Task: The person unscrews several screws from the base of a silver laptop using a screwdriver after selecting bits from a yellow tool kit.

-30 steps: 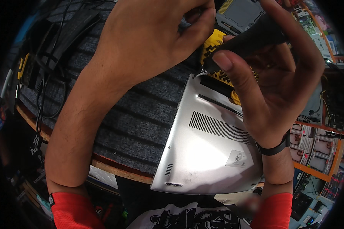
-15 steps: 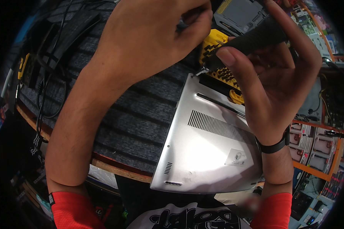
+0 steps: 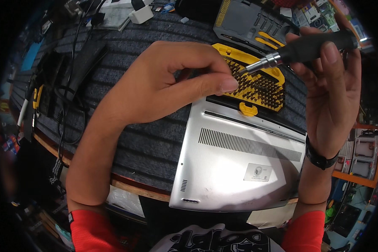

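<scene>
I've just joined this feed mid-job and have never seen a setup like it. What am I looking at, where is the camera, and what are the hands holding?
There is no machine here: these are a person's two bare hands, seen from a fisheye camera worn on the head and looking down, so straight edges bend. The right hand holds a black-handled screwdriver with a silver tip. The left hand pinches its fingers together right at that tip. Below them, on a grey ribbed mat, lies a silver laptop turned bottom-up, beside a yellow tray of screwdriver bits.

The grey mat [image 3: 155, 143] left of the silver laptop [image 3: 235, 168] lies free. Behind the laptop the yellow bit tray [image 3: 260, 84] blocks, and black cables [image 3: 67, 105] crowd the far left.
</scene>
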Demonstrator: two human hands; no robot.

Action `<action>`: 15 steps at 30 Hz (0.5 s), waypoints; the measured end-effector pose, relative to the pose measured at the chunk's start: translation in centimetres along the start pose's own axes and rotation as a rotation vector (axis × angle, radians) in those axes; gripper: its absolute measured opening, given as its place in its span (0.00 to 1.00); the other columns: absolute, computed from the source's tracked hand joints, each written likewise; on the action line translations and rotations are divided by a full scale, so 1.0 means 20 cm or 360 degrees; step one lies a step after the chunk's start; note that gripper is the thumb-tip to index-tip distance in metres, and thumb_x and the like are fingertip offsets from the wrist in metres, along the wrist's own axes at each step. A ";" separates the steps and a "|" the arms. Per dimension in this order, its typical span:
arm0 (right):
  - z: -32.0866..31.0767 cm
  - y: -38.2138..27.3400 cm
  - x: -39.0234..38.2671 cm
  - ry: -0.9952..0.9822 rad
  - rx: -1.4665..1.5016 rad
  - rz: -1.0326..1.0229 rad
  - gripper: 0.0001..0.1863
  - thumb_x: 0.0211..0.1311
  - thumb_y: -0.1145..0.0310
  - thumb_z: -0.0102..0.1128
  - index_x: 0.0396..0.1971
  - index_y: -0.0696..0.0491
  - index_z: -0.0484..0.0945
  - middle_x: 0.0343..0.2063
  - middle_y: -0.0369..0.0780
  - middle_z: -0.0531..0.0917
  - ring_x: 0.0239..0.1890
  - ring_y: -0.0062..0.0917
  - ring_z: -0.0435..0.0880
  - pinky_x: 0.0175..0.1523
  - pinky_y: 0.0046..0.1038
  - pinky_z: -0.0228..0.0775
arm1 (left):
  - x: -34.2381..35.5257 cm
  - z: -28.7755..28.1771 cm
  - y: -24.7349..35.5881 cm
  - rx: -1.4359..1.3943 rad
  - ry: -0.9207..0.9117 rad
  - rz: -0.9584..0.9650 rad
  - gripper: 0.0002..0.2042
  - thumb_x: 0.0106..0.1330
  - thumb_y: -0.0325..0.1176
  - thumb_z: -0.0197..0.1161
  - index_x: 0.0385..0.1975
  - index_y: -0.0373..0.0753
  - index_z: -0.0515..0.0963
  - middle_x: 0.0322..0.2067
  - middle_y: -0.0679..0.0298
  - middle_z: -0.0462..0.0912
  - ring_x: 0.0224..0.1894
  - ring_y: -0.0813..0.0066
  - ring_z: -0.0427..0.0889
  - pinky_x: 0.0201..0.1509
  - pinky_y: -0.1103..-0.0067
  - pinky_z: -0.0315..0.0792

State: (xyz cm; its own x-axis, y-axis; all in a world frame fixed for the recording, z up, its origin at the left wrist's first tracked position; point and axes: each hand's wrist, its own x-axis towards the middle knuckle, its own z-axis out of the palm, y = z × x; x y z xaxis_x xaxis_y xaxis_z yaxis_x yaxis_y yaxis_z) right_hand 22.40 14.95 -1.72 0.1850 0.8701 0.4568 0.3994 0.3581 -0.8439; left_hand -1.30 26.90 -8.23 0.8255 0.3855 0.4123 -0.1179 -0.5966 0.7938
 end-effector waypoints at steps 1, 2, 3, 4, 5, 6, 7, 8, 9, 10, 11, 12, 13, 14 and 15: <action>0.01 -0.01 -0.01 -0.0016 0.0019 0.0047 0.31 0.72 0.62 0.54 0.68 0.57 0.55 0.53 0.53 0.77 0.55 0.40 0.82 0.50 0.25 0.84 | 0.01 0.00 0.02 0.0067 -0.0007 -0.0036 0.09 0.67 0.34 0.65 0.33 0.34 0.82 0.30 0.63 0.83 0.31 0.79 0.80 0.35 0.82 0.73; 0.03 -0.02 -0.02 0.0018 0.0035 0.0090 0.31 0.72 0.62 0.54 0.68 0.57 0.55 0.53 0.52 0.78 0.54 0.39 0.82 0.50 0.25 0.84 | 0.02 -0.01 0.04 0.0134 -0.0013 -0.0071 0.09 0.67 0.34 0.64 0.32 0.34 0.81 0.30 0.63 0.83 0.31 0.79 0.80 0.35 0.82 0.73; 0.05 -0.03 -0.03 0.0054 0.0046 0.0136 0.31 0.72 0.61 0.55 0.68 0.57 0.55 0.53 0.52 0.78 0.54 0.39 0.82 0.50 0.25 0.84 | 0.02 -0.01 0.05 0.0197 -0.0020 -0.0102 0.08 0.67 0.33 0.64 0.32 0.33 0.80 0.29 0.63 0.83 0.30 0.79 0.80 0.34 0.82 0.72; 0.07 -0.01 -0.04 0.0057 0.0018 0.0074 0.32 0.72 0.61 0.54 0.68 0.57 0.54 0.51 0.51 0.80 0.53 0.36 0.83 0.50 0.26 0.84 | 0.02 -0.01 0.05 0.0184 0.0012 -0.0074 0.08 0.68 0.32 0.63 0.32 0.33 0.80 0.29 0.63 0.82 0.30 0.79 0.80 0.34 0.82 0.72; 0.07 0.00 -0.04 0.0052 0.0024 0.0080 0.32 0.72 0.62 0.54 0.68 0.57 0.54 0.51 0.51 0.80 0.52 0.35 0.84 0.50 0.26 0.84 | 0.01 0.01 0.04 0.0169 0.0044 -0.0045 0.08 0.68 0.32 0.63 0.32 0.33 0.79 0.29 0.62 0.82 0.29 0.79 0.79 0.34 0.82 0.72; 0.06 0.00 -0.03 0.0037 0.0042 0.0083 0.31 0.72 0.62 0.54 0.68 0.57 0.54 0.50 0.51 0.81 0.51 0.34 0.84 0.49 0.25 0.84 | 0.01 0.01 0.03 0.0163 0.0083 -0.0026 0.08 0.68 0.31 0.62 0.32 0.33 0.79 0.28 0.62 0.82 0.29 0.79 0.79 0.33 0.82 0.71; 0.05 0.00 -0.03 0.0023 0.0059 0.0087 0.31 0.72 0.62 0.54 0.68 0.57 0.54 0.50 0.51 0.81 0.51 0.33 0.85 0.48 0.25 0.84 | 0.00 0.01 0.03 0.0168 0.0093 -0.0017 0.08 0.69 0.31 0.62 0.32 0.32 0.79 0.28 0.61 0.81 0.29 0.79 0.78 0.33 0.82 0.71; 0.05 0.00 -0.03 0.0009 0.0075 0.0090 0.31 0.72 0.63 0.54 0.68 0.58 0.54 0.49 0.51 0.82 0.50 0.33 0.85 0.47 0.25 0.84 | 0.00 0.00 0.03 0.0172 0.0103 -0.0008 0.08 0.69 0.31 0.61 0.32 0.32 0.78 0.28 0.61 0.81 0.28 0.78 0.78 0.33 0.82 0.71; 0.04 0.02 -0.04 -0.0024 0.0072 0.0117 0.31 0.72 0.63 0.54 0.67 0.58 0.54 0.49 0.51 0.82 0.49 0.32 0.85 0.46 0.24 0.84 | 0.00 0.00 0.03 0.0180 0.0120 -0.0006 0.08 0.69 0.30 0.61 0.32 0.32 0.78 0.28 0.60 0.81 0.28 0.78 0.78 0.32 0.81 0.71; 0.02 0.03 -0.05 -0.0057 0.0070 0.0144 0.31 0.72 0.63 0.55 0.67 0.58 0.54 0.48 0.51 0.83 0.48 0.30 0.86 0.44 0.23 0.84 | -0.01 0.00 0.02 0.0138 0.0132 0.0004 0.07 0.69 0.30 0.60 0.32 0.32 0.78 0.28 0.60 0.81 0.28 0.78 0.78 0.33 0.81 0.71; 0.01 0.05 -0.05 -0.0092 0.0069 0.0170 0.31 0.72 0.64 0.55 0.67 0.58 0.54 0.47 0.51 0.83 0.47 0.29 0.86 0.42 0.23 0.83 | -0.02 0.00 0.02 0.0097 0.0145 0.0014 0.07 0.69 0.29 0.60 0.32 0.32 0.77 0.28 0.60 0.81 0.28 0.77 0.78 0.33 0.81 0.71; 0.00 0.05 -0.06 -0.0075 0.0073 0.0152 0.30 0.72 0.64 0.55 0.67 0.58 0.54 0.47 0.50 0.84 0.46 0.29 0.86 0.41 0.22 0.83 | -0.01 0.01 0.02 0.0035 0.0156 0.0040 0.07 0.69 0.29 0.60 0.32 0.32 0.77 0.28 0.60 0.81 0.28 0.77 0.78 0.33 0.81 0.71; -0.01 0.05 -0.08 -0.0060 0.0077 0.0134 0.30 0.71 0.64 0.55 0.66 0.58 0.55 0.46 0.50 0.84 0.46 0.29 0.87 0.40 0.22 0.82 | 0.00 0.00 0.02 0.0044 0.0113 0.0047 0.07 0.69 0.29 0.59 0.32 0.31 0.77 0.28 0.59 0.81 0.28 0.76 0.78 0.33 0.81 0.71; -0.03 0.05 -0.09 -0.0045 0.0083 0.0117 0.30 0.71 0.65 0.55 0.66 0.58 0.55 0.46 0.50 0.84 0.45 0.28 0.87 0.39 0.21 0.82 | 0.00 0.00 0.03 0.0053 0.0071 0.0052 0.07 0.70 0.29 0.59 0.32 0.31 0.77 0.28 0.59 0.81 0.28 0.76 0.78 0.33 0.80 0.71; -0.04 0.05 -0.10 -0.0055 0.0058 0.0098 0.30 0.72 0.64 0.55 0.66 0.58 0.55 0.46 0.50 0.84 0.45 0.28 0.87 0.39 0.21 0.82 | 0.00 0.00 0.04 0.0066 0.0033 0.0049 0.07 0.70 0.29 0.59 0.32 0.31 0.77 0.28 0.59 0.81 0.28 0.76 0.78 0.33 0.80 0.71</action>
State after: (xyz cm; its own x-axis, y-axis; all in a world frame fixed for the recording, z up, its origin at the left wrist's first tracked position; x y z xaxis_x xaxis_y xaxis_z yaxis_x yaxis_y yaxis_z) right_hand 23.17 13.41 -3.30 0.1770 0.9019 0.3939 0.3554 0.3147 -0.8801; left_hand -1.42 26.47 -7.58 0.8102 0.3805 0.4458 -0.1200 -0.6369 0.7616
